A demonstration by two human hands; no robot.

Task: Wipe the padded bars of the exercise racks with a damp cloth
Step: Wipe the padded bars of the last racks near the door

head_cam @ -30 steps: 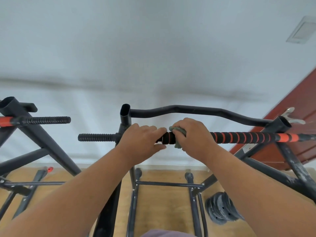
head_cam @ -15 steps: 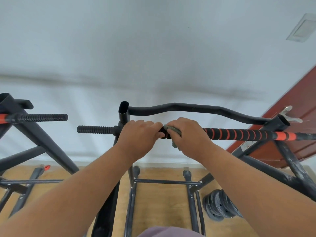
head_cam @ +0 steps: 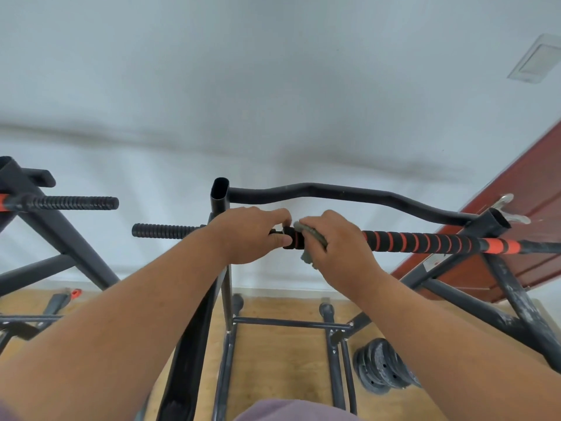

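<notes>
Rack is a black tube frame on a wood floor, with a second rack well apart to the left. Risk: the frame is light-looking, and both arms are pushing on the top bar from one side. A hard sideways scrub could rock or walk it.

Padded bar runs left to right at chest height, with black foam and orange bands. The bare, scuffed steel end at far right has no padding; the cloth could snag on the bracket there.

Weight plates are stacked on the floor just beside the right legs. That's a trip or toe hazard if the person sidesteps along the bar.

Left hand is wrapped on the bar at the foam's left end, thumb under, fingers over. It's steadying.

Right hand is curled round the bar with the grey cloth bunched under the palm, a tail hanging below. The hands are nearly touching, so a stroke leftwards jams the knuckles. The loose tail means uneven contact and missed foam.

Wet foam is slippery, so that grip could slide.
</notes>
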